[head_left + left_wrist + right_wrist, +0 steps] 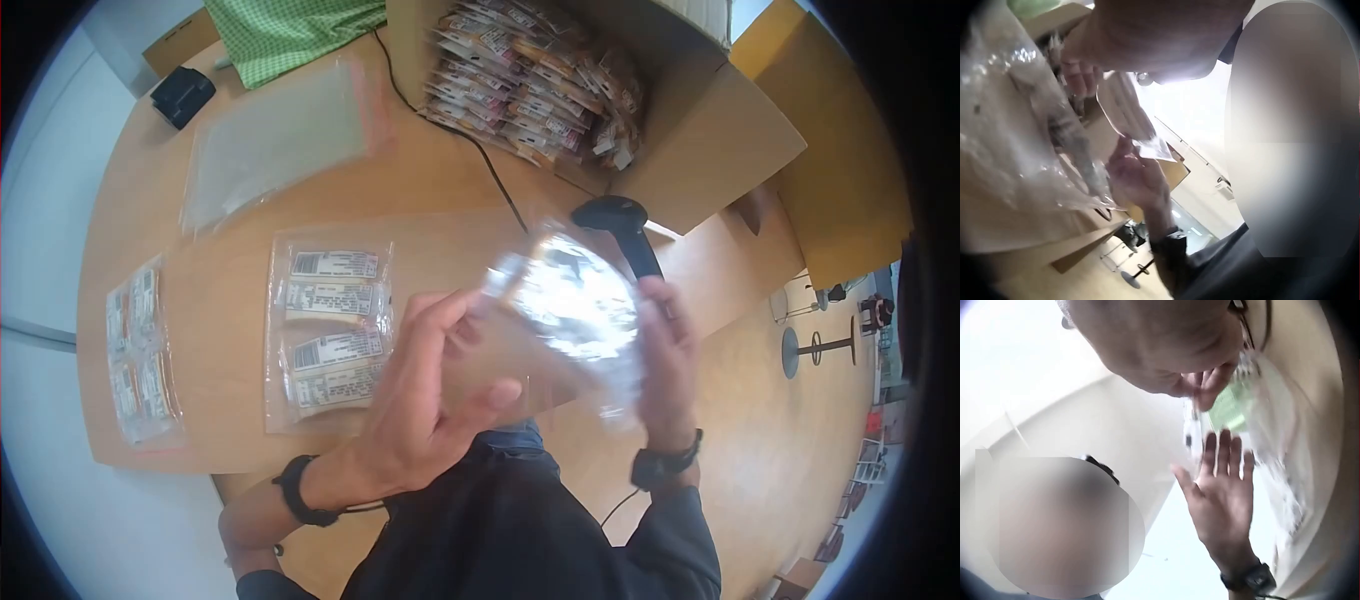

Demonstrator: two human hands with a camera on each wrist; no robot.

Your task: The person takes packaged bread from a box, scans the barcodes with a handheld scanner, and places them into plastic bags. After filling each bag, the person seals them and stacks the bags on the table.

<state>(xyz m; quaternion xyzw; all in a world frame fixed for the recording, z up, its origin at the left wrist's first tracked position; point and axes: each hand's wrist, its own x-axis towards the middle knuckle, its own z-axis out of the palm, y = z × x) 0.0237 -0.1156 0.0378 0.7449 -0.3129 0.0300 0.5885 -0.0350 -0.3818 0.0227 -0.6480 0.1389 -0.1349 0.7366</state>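
My right hand (668, 360) pinches a shiny clear plastic packet (572, 300) by its right side, raised over the front of the table. Glare hides most of what is inside the packet, though the left wrist view shows a pale, flat item in it. At the packet's left edge is my left hand (425, 400), its thumb held apart. The right wrist view shows that left hand (1225, 506) with fingers straight and spread. Left of it, a large clear bag (280, 400) lies flat, with labelled packets (335, 330) inside.
A second filled bag (145, 350) lies at the table's left edge. Behind are a stack of clear bags (280, 140), a green checked cloth (290, 40) and a black device (183, 97). A cardboard box (715, 140) holds many packets, beside a handheld scanner (620, 220).
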